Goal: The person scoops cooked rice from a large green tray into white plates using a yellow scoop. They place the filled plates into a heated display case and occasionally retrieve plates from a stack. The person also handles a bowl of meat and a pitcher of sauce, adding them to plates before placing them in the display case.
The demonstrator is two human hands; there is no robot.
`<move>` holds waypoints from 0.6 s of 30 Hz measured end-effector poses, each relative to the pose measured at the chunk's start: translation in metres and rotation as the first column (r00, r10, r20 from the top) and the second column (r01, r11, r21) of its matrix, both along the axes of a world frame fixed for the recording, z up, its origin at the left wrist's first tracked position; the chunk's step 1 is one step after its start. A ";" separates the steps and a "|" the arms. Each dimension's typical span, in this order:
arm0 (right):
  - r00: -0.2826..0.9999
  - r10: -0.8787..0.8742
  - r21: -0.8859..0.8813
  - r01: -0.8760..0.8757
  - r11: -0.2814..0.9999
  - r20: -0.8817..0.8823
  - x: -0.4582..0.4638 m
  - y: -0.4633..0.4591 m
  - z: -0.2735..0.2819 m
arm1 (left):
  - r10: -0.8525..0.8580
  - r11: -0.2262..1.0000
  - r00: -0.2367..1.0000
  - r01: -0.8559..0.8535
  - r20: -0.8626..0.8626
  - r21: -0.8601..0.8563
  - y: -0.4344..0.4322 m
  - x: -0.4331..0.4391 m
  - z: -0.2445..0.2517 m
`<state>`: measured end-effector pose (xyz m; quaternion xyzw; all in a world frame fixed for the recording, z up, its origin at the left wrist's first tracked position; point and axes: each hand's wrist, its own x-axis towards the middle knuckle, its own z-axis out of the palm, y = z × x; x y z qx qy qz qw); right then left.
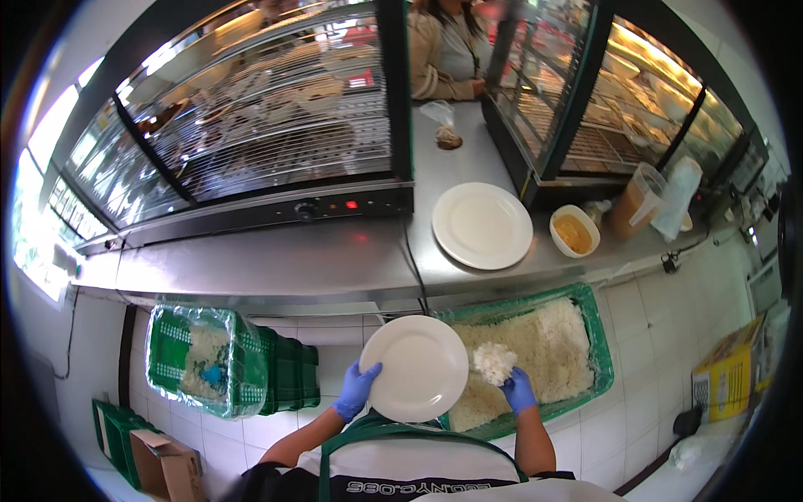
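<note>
My left hand (357, 390), in a blue glove, grips the left rim of an empty white plate (415, 369). Gloved in blue as well, my right hand (518, 390) is at a mound of white rice (495, 363), just right of the plate; whether it holds a scoop under that rice cannot be told. Beneath it is a green crate (602, 361) lined with clear plastic and filled with rice. Another white plate (482, 226) lies on the steel counter (326, 257), beside a white bowl of orange-brown sauce (573, 232).
Glass display warmers (401, 125) stand on the counter, a tied plastic bag (448, 135) between them. A person (448, 56) is across the counter. At left stands a plastic-lined green crate (251, 351) with some rice; a cardboard box (169, 461) lies lower left. A plastic pitcher (637, 201) is at right.
</note>
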<state>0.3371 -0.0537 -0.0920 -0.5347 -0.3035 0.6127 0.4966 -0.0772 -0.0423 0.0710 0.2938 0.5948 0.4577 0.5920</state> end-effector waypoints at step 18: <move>0.926 -0.187 -0.056 0.179 0.982 -0.328 -0.025 -0.005 0.064 | -0.066 0.997 0.988 0.072 0.141 -0.036 0.025 0.035 -0.065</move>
